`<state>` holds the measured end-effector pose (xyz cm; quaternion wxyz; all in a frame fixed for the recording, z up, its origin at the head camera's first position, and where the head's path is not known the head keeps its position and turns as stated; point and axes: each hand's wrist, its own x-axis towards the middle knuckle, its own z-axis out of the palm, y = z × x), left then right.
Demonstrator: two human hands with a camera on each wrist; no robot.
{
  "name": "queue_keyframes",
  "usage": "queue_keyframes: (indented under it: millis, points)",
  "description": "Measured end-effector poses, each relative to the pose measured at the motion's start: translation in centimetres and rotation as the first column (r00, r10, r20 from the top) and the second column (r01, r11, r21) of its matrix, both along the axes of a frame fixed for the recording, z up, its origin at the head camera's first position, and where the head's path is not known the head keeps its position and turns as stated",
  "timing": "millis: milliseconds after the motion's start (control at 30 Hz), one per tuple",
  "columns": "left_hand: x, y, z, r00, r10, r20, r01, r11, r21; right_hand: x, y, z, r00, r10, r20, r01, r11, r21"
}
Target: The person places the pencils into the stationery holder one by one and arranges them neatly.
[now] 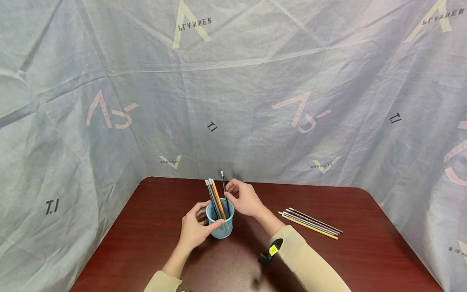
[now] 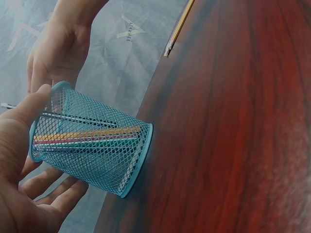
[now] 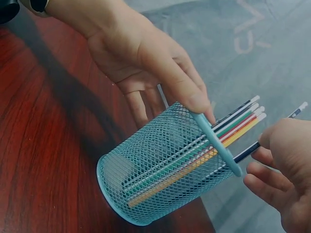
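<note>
A light-blue mesh pencil cup (image 1: 221, 232) stands on the table with several pencils (image 3: 233, 127) leaning together inside, white erasers up. Thumb and fingers of my left hand (image 1: 196, 228) grip the cup around its rim from the left. On the cup's right side, my right hand (image 1: 245, 198) pinches a dark pencil (image 1: 223, 181) between thumb and fingers. This pencil's lower part is inside the cup, apart from the bunch, and its eraser end rises above my fingers. Through the mesh, yellow, red and green pencils show in the left wrist view.
Several loose pencils (image 1: 310, 223) lie side by side on the reddish-brown table (image 1: 146, 235), to the right of the cup. A grey printed cloth (image 1: 240, 121) hangs behind the table and along both sides.
</note>
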<state>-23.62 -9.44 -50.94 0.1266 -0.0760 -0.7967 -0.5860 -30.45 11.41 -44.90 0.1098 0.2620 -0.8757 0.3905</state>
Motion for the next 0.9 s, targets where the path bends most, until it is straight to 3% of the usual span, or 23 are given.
queue_keyframes:
  millis: [900]
  points:
    - [0.1,0.0,-0.1,0.999,0.0,-0.042,0.0,1.0,-0.003,-0.1,-1.3,-1.4,1.0,0.005,0.007,-0.006,0.998,0.066]
